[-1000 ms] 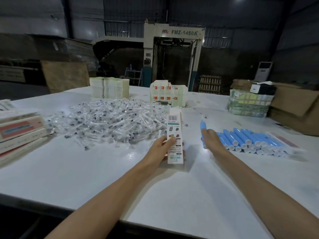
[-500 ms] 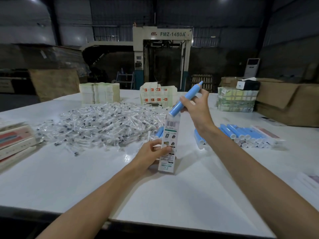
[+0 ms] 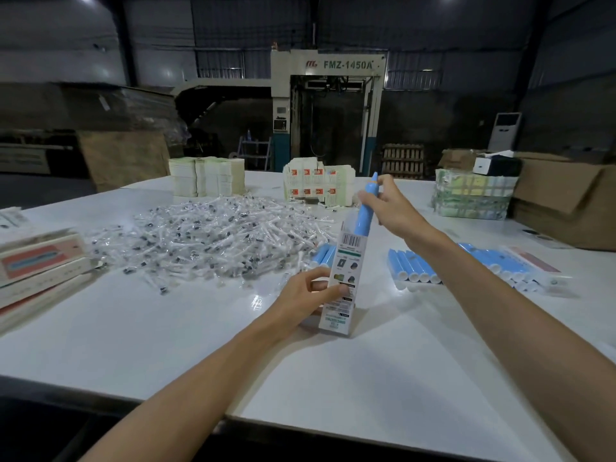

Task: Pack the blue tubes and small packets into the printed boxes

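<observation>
A tall printed box (image 3: 345, 281) stands upright on the white table (image 3: 166, 335), and my left hand (image 3: 308, 291) grips its lower part. My right hand (image 3: 388, 208) pinches a blue tube (image 3: 365, 208) whose lower end sits inside the box's open top. A large heap of small clear packets (image 3: 213, 238) lies to the left of the box. More blue tubes (image 3: 420, 266) lie in a row to the right, and two blue tubes (image 3: 322, 255) lie just behind the box.
Stacks of flat printed boxes (image 3: 318, 186) and pale card bundles (image 3: 206, 176) stand at the table's far side. Flat boxes (image 3: 40, 261) are piled at the left edge. A wrapped bundle (image 3: 471, 195) and brown cartons (image 3: 566, 201) sit at the right.
My right hand lifted a blue tube from the row, brought it above the box and lowered its end into the open top. My left hand kept holding the box.
</observation>
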A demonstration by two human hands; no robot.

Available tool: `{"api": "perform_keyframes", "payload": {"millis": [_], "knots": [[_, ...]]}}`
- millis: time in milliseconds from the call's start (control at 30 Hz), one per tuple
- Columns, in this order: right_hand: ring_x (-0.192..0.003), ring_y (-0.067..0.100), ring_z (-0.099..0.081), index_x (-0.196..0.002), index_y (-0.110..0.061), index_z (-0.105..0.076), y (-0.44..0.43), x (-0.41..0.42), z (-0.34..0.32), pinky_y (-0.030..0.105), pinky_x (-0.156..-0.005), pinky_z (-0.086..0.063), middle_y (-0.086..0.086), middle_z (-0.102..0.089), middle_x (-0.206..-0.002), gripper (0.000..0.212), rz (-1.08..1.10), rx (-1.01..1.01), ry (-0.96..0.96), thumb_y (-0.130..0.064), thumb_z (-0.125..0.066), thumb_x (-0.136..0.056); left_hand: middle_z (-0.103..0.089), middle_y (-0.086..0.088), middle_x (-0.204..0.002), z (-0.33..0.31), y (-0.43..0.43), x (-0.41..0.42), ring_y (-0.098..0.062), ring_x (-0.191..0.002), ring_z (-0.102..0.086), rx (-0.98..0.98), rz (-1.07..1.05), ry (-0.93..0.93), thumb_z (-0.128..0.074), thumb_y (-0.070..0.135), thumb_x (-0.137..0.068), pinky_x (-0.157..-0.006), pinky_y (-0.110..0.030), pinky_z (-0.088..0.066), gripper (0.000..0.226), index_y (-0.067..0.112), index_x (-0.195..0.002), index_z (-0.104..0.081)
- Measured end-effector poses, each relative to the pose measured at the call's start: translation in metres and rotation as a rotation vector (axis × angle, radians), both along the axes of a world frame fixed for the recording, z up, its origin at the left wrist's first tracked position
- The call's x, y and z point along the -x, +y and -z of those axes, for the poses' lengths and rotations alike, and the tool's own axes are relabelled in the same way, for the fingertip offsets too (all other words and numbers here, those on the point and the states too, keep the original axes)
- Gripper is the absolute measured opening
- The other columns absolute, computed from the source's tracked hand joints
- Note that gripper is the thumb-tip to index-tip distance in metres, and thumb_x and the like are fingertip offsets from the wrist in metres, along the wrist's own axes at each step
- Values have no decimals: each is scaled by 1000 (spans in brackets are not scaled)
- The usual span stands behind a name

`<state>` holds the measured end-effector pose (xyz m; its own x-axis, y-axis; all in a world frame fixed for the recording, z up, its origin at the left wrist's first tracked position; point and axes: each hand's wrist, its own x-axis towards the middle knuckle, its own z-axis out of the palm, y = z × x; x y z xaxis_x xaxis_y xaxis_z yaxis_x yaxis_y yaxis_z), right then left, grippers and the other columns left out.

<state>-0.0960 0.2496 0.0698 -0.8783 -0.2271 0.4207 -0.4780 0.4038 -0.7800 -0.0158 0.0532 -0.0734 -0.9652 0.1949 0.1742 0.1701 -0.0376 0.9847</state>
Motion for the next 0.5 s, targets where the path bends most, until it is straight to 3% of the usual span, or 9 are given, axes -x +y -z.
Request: {"api": "perform_keyframes", "payload": {"millis": [100,200,333,400,433,500], "knots": [[-102,17,-62,-117,-11,-48,-8,-8,15,29,-73,-52,3,-63,-114,29,-13,-182,-5,-37,-54,-107,-82,-3,-118,-1,2,-1,-22,-111,-78,14,-18,-17,-87,33,-92,-82,-34,-65,41,19,-126,-69],[-104,23,-66,-114,-9,-51,-13,-14,44,46,-81,-58,9,-66,-112,29,-11,-249,17,-37,-48,-108,-81,-7,-118,-2,5,-3,-25,-110,-79,-2,12,-43,-83,24,-95,-86,-39,-65,41,11,-129,-64],[-96,13,-63,-115,-21,-64,-2,-5,59,29,-78,-50,-8,-68,-105,33,34,-26,64,-45,-40,-111,-79,-12,-124,-1,7,-8,-35,-114,-77,6,102,-84,-81,22,-97,-100,-57,-61,53,4,-140,-54],[-95,18,-63,-116,-16,-67,5,10,57,32,-79,-51,0,-71,-104,31,72,191,-6,-35,-43,-111,-78,-15,-126,-3,6,-11,-39,-117,-75,3,154,-99,-83,23,-96,-103,-62,-57,59,5,-143,-52],[-96,20,-64,-115,-14,-68,6,16,59,34,-81,-51,2,-72,-103,26,77,225,-28,-27,-46,-110,-77,-16,-127,-3,6,-12,-40,-118,-74,-2,171,-99,-83,22,-95,-104,-63,-56,60,6,-144,-52],[-95,19,-65,-112,-15,-69,2,26,69,36,-82,-51,1,-71,-99,21,51,92,0,-13,-48,-108,-77,-17,-128,-4,4,-12,-41,-121,-72,-9,185,-95,-82,21,-96,-107,-64,-55,57,8,-144,-54]]}}
